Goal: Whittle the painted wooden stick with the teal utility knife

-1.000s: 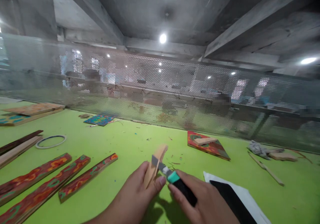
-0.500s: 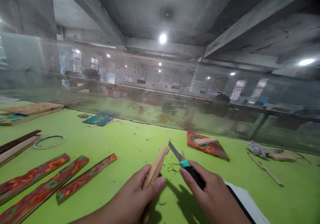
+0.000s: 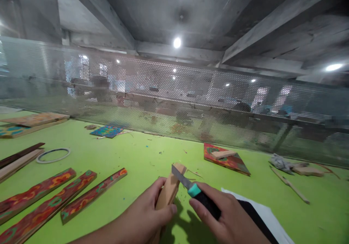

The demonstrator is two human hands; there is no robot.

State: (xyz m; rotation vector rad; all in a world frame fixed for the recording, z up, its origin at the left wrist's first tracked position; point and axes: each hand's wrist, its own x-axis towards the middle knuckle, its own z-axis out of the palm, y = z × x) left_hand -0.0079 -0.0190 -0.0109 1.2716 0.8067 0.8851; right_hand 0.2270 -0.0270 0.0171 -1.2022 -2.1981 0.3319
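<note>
A pale piece of wood (image 3: 167,192) with a shaped upper end is gripped in my left hand (image 3: 148,212), the thumb lying along its near side. My right hand (image 3: 222,209) is closed around the black and teal handle of a knife (image 3: 182,178). The blade lies across the upper end of the wood, its tip near the left edge; whether it bites into the surface I cannot tell. Both hands are above the green table (image 3: 136,186), where thin shavings lie around the wood.
Painted wooden strips (image 3: 40,209) lie at the left, near a tape ring (image 3: 53,155). Beyond my right hand is a red painted board (image 3: 226,164) with a wood piece on it. A grey crumpled cloth (image 3: 280,163) sits farther right. A perforated screen (image 3: 174,102) borders the table's back.
The knife has moved left, from beside the wood to across its upper end. My left hand has turned the wood so a broader face shows.
</note>
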